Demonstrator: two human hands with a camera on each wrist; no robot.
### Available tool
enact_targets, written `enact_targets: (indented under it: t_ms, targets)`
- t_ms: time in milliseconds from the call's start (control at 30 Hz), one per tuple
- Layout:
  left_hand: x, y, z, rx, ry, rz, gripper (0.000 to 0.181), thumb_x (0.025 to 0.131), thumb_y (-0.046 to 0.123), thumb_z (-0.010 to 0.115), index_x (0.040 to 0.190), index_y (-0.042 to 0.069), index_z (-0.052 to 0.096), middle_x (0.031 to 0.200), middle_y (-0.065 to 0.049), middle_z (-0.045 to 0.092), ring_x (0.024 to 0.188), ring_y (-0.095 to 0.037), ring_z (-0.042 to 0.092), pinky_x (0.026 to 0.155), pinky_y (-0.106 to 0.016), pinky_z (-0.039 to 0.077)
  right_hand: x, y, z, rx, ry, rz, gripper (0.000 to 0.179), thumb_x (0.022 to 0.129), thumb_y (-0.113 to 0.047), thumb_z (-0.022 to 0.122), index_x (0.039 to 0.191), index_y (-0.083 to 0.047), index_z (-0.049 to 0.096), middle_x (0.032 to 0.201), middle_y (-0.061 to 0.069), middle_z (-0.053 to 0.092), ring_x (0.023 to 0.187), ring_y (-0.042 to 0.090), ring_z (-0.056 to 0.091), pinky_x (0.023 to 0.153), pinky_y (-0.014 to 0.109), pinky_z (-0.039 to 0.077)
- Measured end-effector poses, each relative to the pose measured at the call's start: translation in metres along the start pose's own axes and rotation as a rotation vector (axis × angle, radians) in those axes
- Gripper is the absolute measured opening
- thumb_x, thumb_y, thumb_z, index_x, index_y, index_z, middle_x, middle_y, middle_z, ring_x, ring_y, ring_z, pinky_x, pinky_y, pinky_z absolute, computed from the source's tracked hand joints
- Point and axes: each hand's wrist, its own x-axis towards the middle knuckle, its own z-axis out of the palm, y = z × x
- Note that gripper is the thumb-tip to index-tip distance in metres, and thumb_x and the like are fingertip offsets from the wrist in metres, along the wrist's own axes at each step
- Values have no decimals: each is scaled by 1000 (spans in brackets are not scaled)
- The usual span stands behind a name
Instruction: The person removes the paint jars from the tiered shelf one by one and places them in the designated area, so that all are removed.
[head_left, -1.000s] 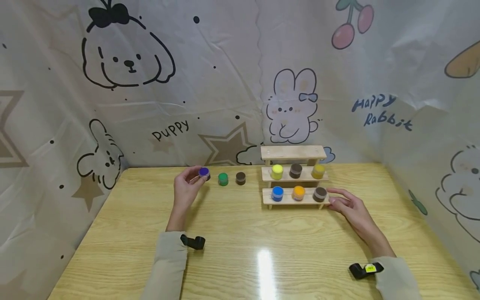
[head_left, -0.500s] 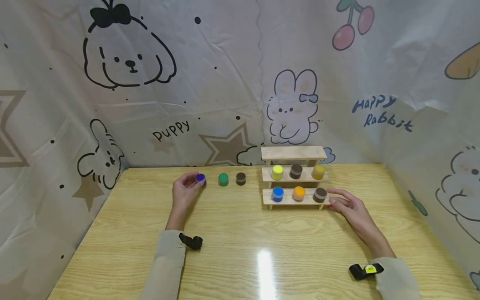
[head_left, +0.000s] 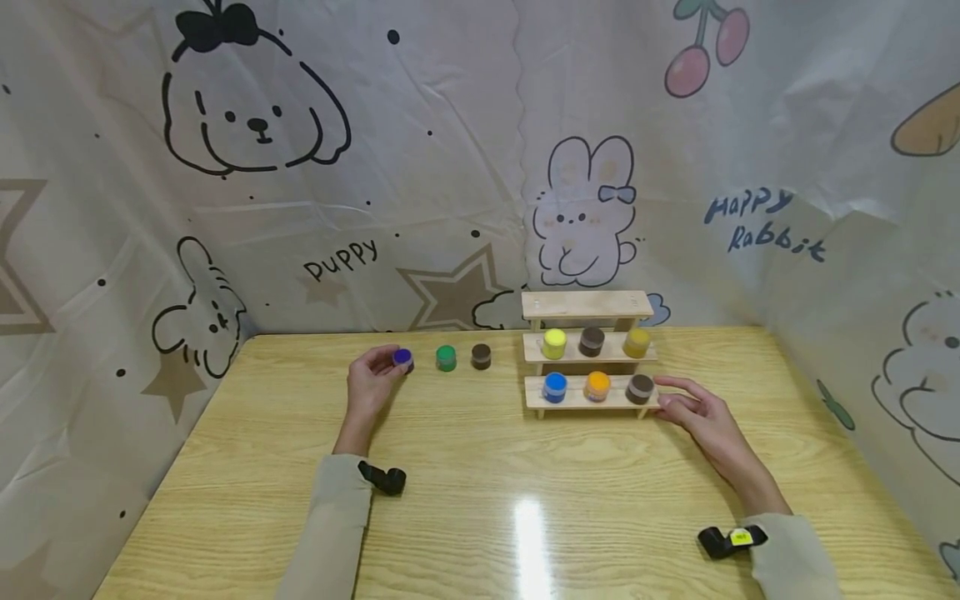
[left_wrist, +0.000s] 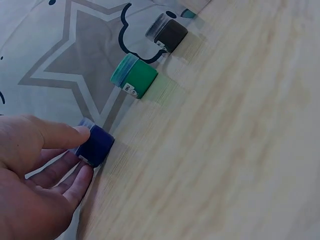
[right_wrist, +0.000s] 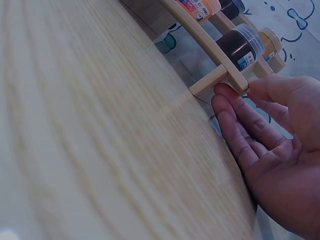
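My left hand (head_left: 369,382) pinches a small purple-blue paint jar (left_wrist: 97,146) between thumb and fingers at the table's back left. The jar stands upright, its base right at the tabletop. To its right, a green paint jar (head_left: 446,358) and a dark paint jar (head_left: 481,357) stand in line with it. A three-step wooden rack (head_left: 587,304) stands further right. My right hand (head_left: 705,421) grips the right end of its lowest step, thumb and fingertips at the wood in the right wrist view. Nearest to those fingers on the step sits a dark brown jar (right_wrist: 241,47).
On the rack's lowest step are also a blue jar (head_left: 555,387) and an orange jar (head_left: 597,386). The middle step bears a yellow jar (head_left: 554,343), a dark jar (head_left: 592,342) and a mustard jar (head_left: 637,342). A printed curtain (head_left: 450,167) hangs behind the table (head_left: 450,500).
My left hand has brought the purple-blue jar slightly left and down to the table, in line with the green and dark jars. My right hand stays at the rack.
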Motion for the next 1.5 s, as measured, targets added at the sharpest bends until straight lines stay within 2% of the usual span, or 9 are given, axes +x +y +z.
enact_targets:
  t_ms: [267, 500, 667, 800, 967, 1067, 1300, 1500]
  targets:
    - [2, -3, -2, 8, -17, 3, 35, 90, -10, 73, 123, -13, 64, 124, -33, 63, 117, -42, 62, 80, -8, 50, 0, -1, 0, -1, 4, 3, 46, 105, -14, 61, 144, 6, 49, 116, -9, 73, 103, 6, 70, 88, 25, 57]
    - [4, -2, -4, 11, -54, -17, 40, 92, -9, 71, 130, -12, 60, 130, -34, 59, 122, -44, 59, 81, -7, 48, 0, 0, 0, 13, 7, -1, 45, 105, -14, 61, 144, 7, 50, 116, -11, 73, 103, 6, 70, 89, 25, 57]
    - [2, 0, -6, -3, -57, 3, 42, 89, -13, 70, 131, -12, 60, 130, -33, 60, 122, -43, 59, 82, -9, 50, 0, -1, 0, 8, 7, -4, 45, 105, -14, 61, 144, 6, 50, 116, -10, 73, 103, 6, 70, 88, 25, 57]
    - [-2, 8, -7, 31, -39, 12, 40, 91, -9, 72, 129, -11, 61, 129, -30, 61, 121, -42, 60, 88, -15, 51, 1, -1, -1, -10, 6, -9, 45, 105, -14, 60, 144, 5, 50, 116, -10, 73, 103, 7, 71, 88, 24, 57]
    - [-8, 19, -7, 62, -18, 33, 37, 93, -5, 72, 128, -10, 62, 131, -29, 61, 123, -41, 59, 102, -35, 51, 1, 0, -1, -11, -2, -11, 45, 105, -14, 60, 144, 6, 50, 115, -9, 73, 103, 7, 70, 88, 24, 57]
    - [-12, 27, -6, 67, -16, 67, 35, 93, -6, 71, 127, -9, 63, 133, -28, 60, 125, -41, 57, 104, -44, 50, 0, 1, -1, -1, -9, -15, 45, 105, -13, 60, 144, 6, 50, 115, -9, 73, 102, 8, 71, 88, 24, 58]
    - [-21, 51, -1, 61, -49, 169, 33, 91, -7, 72, 124, -9, 65, 127, -27, 64, 122, -39, 59, 99, -42, 51, 0, 1, -1, 5, -16, -20, 45, 105, -13, 60, 144, 7, 49, 116, -9, 73, 102, 8, 71, 88, 24, 58]
    - [-25, 65, 6, 50, -93, 209, 33, 92, -5, 72, 124, -7, 66, 125, -25, 64, 121, -39, 60, 102, -47, 50, 0, 0, -1, -17, -4, -3, 45, 105, -16, 60, 144, 5, 50, 115, -11, 73, 101, 9, 71, 87, 24, 58]
